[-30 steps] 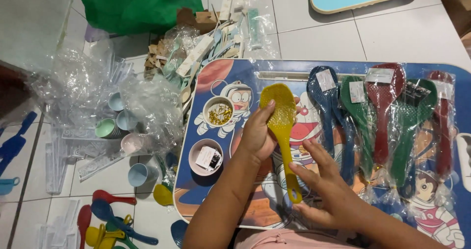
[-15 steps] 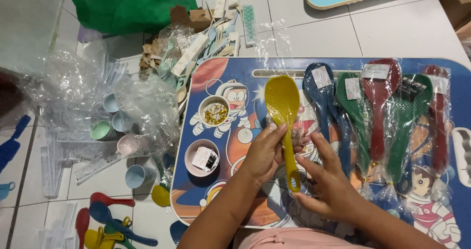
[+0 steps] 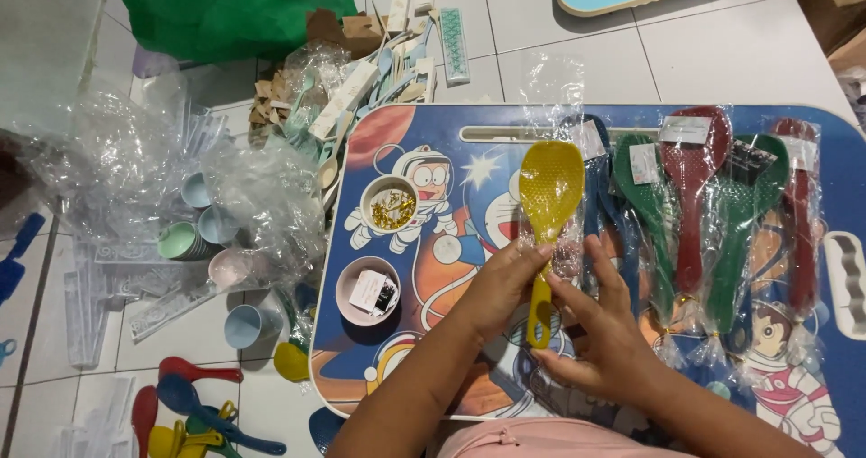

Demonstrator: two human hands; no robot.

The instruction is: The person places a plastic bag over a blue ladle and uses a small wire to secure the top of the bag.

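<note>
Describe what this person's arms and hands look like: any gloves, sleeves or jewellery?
Both arms come in bare from the bottom edge. The left hand and the right hand wear no gloves, and no rings, watch or bracelets show. No sleeves reach the forearms. A strip of pink garment with a zip shows between the arms.

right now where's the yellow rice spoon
In the head view the yellow rice spoon lies mid-frame on the blue cartoon lap table, its handle held by the left hand and right hand, just left of the bagged blue spoon.
</note>
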